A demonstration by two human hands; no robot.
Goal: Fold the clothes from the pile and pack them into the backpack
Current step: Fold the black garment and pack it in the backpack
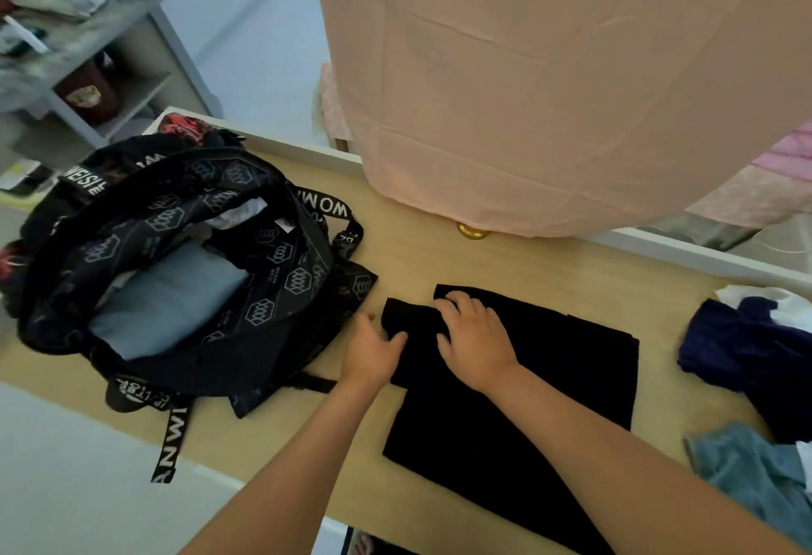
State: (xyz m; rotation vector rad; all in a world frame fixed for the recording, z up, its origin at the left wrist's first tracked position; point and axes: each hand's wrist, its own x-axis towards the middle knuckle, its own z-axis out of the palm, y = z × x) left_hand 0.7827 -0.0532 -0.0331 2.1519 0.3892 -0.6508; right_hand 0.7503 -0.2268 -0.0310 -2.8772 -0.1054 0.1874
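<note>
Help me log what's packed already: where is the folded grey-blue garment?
The folded grey-blue garment lies inside the open black backpack, on the left of the table in the head view, left of the flat black garment.

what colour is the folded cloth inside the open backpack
Pale grey-blue; the folded cloth lies in the black patterned backpack, head view.

This looks like a lived-in room of a home: a peach fabric drape [549, 71] hangs over the wooden bench [439, 256], loose clothes [747, 348] lie beside an open backpack [175, 185], and a grey shelf unit [149, 67] holds heaped household clutter.
</note>
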